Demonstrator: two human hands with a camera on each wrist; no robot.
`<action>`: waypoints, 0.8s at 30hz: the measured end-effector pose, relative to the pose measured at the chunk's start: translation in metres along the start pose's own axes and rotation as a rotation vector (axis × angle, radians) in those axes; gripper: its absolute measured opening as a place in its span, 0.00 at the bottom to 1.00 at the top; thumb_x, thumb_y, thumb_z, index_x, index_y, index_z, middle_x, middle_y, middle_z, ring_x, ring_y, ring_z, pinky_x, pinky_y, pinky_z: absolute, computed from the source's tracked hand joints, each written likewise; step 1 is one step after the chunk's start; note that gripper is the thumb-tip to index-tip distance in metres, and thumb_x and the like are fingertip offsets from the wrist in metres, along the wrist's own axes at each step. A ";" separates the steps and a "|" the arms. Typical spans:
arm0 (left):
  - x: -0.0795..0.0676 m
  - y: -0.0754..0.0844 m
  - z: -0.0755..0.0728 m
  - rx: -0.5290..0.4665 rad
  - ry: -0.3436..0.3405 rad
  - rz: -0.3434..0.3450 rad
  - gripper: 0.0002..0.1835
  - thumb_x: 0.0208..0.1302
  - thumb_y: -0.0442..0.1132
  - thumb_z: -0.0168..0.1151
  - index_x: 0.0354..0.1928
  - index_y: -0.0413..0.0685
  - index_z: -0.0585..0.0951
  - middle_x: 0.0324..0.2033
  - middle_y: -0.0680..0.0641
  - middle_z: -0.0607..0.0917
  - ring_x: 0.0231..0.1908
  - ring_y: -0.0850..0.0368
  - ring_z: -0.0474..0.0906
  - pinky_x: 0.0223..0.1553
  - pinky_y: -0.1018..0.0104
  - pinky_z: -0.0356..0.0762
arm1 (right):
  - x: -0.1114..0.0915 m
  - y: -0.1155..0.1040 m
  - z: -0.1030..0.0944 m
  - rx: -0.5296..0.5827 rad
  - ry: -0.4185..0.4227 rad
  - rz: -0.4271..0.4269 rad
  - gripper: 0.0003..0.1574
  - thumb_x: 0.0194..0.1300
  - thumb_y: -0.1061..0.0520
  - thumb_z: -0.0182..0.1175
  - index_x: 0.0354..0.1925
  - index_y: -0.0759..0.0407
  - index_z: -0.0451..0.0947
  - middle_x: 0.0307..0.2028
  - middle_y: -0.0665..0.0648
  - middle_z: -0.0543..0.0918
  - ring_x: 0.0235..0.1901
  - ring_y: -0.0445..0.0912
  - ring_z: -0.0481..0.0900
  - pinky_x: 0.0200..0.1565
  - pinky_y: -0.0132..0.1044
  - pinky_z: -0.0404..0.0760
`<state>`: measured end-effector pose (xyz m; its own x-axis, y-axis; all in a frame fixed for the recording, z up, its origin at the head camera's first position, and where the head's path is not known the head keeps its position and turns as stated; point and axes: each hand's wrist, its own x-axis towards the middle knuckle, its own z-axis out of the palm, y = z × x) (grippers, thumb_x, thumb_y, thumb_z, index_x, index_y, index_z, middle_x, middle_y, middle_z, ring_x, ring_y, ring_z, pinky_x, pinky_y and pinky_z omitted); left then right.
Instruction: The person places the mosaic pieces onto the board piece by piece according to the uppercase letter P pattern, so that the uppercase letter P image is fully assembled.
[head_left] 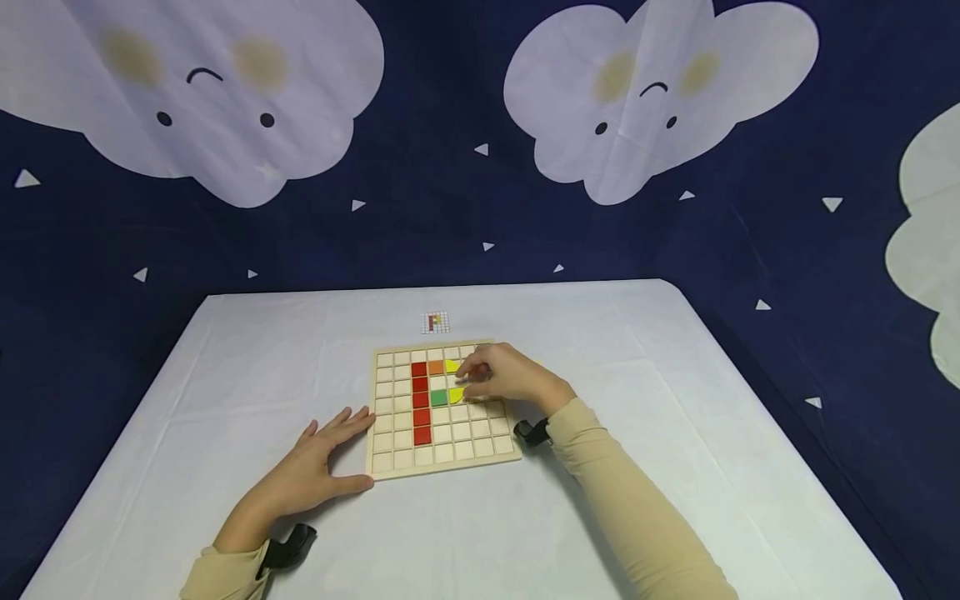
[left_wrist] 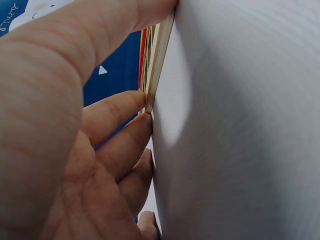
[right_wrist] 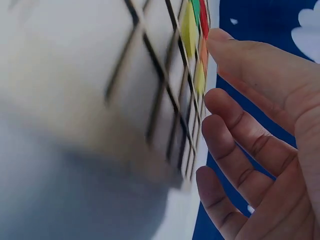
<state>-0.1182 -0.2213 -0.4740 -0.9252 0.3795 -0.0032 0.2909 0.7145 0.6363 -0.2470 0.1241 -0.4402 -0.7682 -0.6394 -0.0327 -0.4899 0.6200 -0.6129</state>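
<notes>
A wooden board (head_left: 450, 472) filled with cream square tiles lies on the table. A column of red tiles (head_left: 422, 417) runs down it, with an orange tile (head_left: 436, 367) and a green tile (head_left: 438, 397) to its right. Beside these sit two yellow tiles with a rounded side, an upper one (head_left: 451, 366) and a lower one (head_left: 456, 396). My right hand (head_left: 513, 375) hovers over them, thumb and fingers apart, nothing between them in the right wrist view. With fingers spread, my left hand (head_left: 307, 471) touches the board's left edge, thumb at the near corner.
A small card (head_left: 435, 322) with a coloured grid pattern lies just beyond the board. The white table (head_left: 637, 500) has a far edge against a dark blue cloth (head_left: 427, 242) printed with clouds and triangles.
</notes>
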 end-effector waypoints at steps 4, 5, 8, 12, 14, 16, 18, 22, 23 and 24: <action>0.000 0.001 0.000 -0.002 0.000 0.003 0.50 0.53 0.53 0.85 0.77 0.47 0.75 0.79 0.39 0.72 0.82 0.29 0.58 0.76 0.17 0.42 | -0.008 0.012 -0.015 -0.002 0.039 0.057 0.17 0.68 0.53 0.75 0.54 0.53 0.90 0.48 0.51 0.88 0.48 0.43 0.84 0.56 0.41 0.85; 0.000 0.001 0.000 -0.002 0.000 0.003 0.50 0.53 0.53 0.85 0.77 0.47 0.75 0.79 0.39 0.72 0.82 0.29 0.58 0.76 0.17 0.42 | -0.010 0.015 -0.018 -0.011 0.051 0.069 0.17 0.68 0.53 0.76 0.54 0.53 0.90 0.48 0.51 0.88 0.48 0.44 0.84 0.57 0.42 0.85; 0.000 0.000 -0.001 -0.004 0.000 0.002 0.50 0.53 0.53 0.85 0.77 0.47 0.75 0.79 0.39 0.71 0.82 0.29 0.58 0.76 0.17 0.42 | -0.016 0.026 -0.029 -0.034 0.074 0.110 0.20 0.67 0.54 0.76 0.56 0.52 0.89 0.47 0.51 0.88 0.50 0.46 0.83 0.58 0.45 0.84; 0.000 0.000 0.000 -0.005 -0.001 -0.001 0.50 0.53 0.53 0.85 0.77 0.48 0.75 0.79 0.39 0.71 0.82 0.29 0.57 0.76 0.17 0.41 | -0.025 0.039 -0.041 -0.046 0.090 0.176 0.24 0.65 0.54 0.77 0.59 0.53 0.88 0.50 0.53 0.88 0.53 0.49 0.83 0.60 0.47 0.83; 0.000 0.000 0.000 -0.004 -0.001 0.000 0.50 0.53 0.53 0.85 0.77 0.48 0.75 0.79 0.40 0.71 0.82 0.29 0.57 0.76 0.17 0.41 | -0.030 0.045 -0.045 -0.044 0.098 0.205 0.25 0.64 0.55 0.77 0.59 0.54 0.88 0.52 0.54 0.88 0.55 0.51 0.83 0.61 0.49 0.83; 0.000 0.000 0.000 -0.003 -0.001 0.001 0.50 0.53 0.53 0.85 0.77 0.48 0.75 0.79 0.40 0.71 0.82 0.29 0.58 0.76 0.16 0.41 | -0.034 0.050 -0.048 -0.040 0.104 0.222 0.26 0.63 0.55 0.78 0.59 0.55 0.88 0.54 0.56 0.88 0.56 0.53 0.83 0.63 0.52 0.82; 0.000 0.000 0.001 -0.002 -0.001 -0.001 0.49 0.53 0.53 0.85 0.77 0.48 0.75 0.79 0.40 0.72 0.82 0.29 0.58 0.76 0.16 0.41 | -0.038 0.056 -0.050 -0.028 0.105 0.237 0.27 0.62 0.55 0.79 0.59 0.56 0.87 0.57 0.58 0.88 0.59 0.55 0.83 0.65 0.53 0.81; 0.000 0.000 0.001 0.000 0.001 -0.002 0.49 0.53 0.53 0.85 0.77 0.48 0.75 0.79 0.40 0.72 0.82 0.29 0.58 0.76 0.17 0.41 | -0.042 0.064 -0.051 0.007 0.088 0.268 0.28 0.62 0.55 0.80 0.59 0.58 0.87 0.60 0.59 0.88 0.63 0.56 0.84 0.70 0.54 0.79; 0.000 0.000 0.001 0.000 0.001 -0.001 0.49 0.53 0.53 0.85 0.77 0.48 0.75 0.79 0.40 0.72 0.82 0.29 0.58 0.76 0.17 0.41 | -0.043 0.066 -0.051 0.016 0.083 0.277 0.28 0.62 0.55 0.80 0.59 0.58 0.87 0.60 0.58 0.88 0.64 0.56 0.84 0.71 0.54 0.79; 0.000 0.000 0.001 -0.001 0.001 -0.002 0.49 0.53 0.52 0.85 0.77 0.48 0.75 0.79 0.40 0.72 0.82 0.29 0.58 0.76 0.17 0.41 | -0.044 0.067 -0.051 0.021 0.078 0.282 0.28 0.62 0.54 0.80 0.59 0.58 0.87 0.60 0.58 0.89 0.64 0.56 0.84 0.71 0.54 0.79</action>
<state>-0.1184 -0.2209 -0.4747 -0.9261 0.3773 -0.0037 0.2888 0.7149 0.6368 -0.2672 0.2173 -0.4399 -0.9029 -0.4051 -0.1438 -0.2439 0.7581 -0.6048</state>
